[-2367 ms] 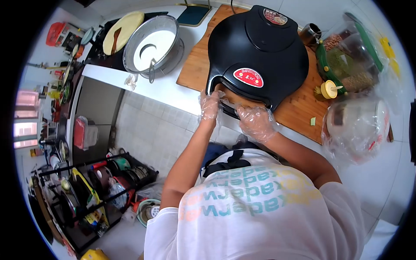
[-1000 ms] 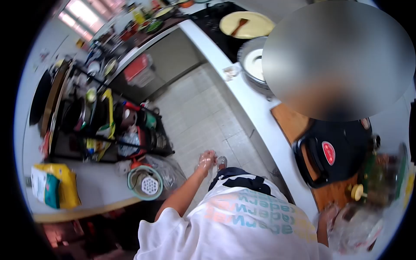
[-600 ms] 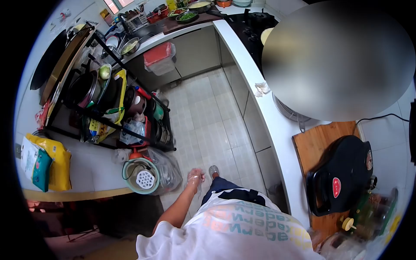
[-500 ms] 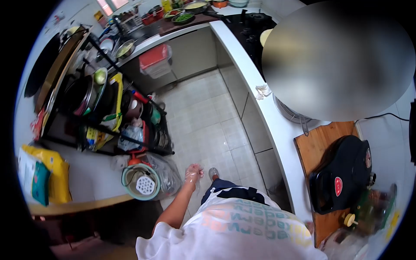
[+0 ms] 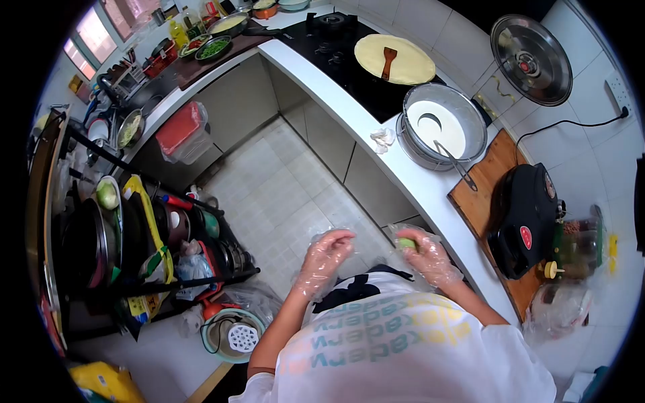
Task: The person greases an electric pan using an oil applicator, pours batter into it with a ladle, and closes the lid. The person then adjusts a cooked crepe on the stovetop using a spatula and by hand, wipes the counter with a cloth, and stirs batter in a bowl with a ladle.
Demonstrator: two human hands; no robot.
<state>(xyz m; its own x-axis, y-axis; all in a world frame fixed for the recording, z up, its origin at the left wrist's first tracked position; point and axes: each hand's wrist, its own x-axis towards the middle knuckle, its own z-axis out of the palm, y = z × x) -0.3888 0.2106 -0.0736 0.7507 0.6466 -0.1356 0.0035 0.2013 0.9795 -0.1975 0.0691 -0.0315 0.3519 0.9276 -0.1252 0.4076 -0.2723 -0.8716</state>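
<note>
So I've got my right hand (image 5: 430, 258) in a clear plastic glove, fingers closed around a small green piece (image 5: 406, 243), up in front of the shirt (image 5: 396, 336). My left hand (image 5: 327, 258), gloved too, is loosely curled; can't tell if it's gripping anything. The black griddle (image 5: 523, 221) sits lid-down on the wooden board (image 5: 470, 195), near the pot (image 5: 445, 127) of white liquid.

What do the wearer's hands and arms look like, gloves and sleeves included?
Left hand and right hand: each in a loose, clear, crinkled plastic glove, no markings visible. Forearms bare; short white sleeves, part of a white shirt with teal, yellow and pale orange lettering.
</note>
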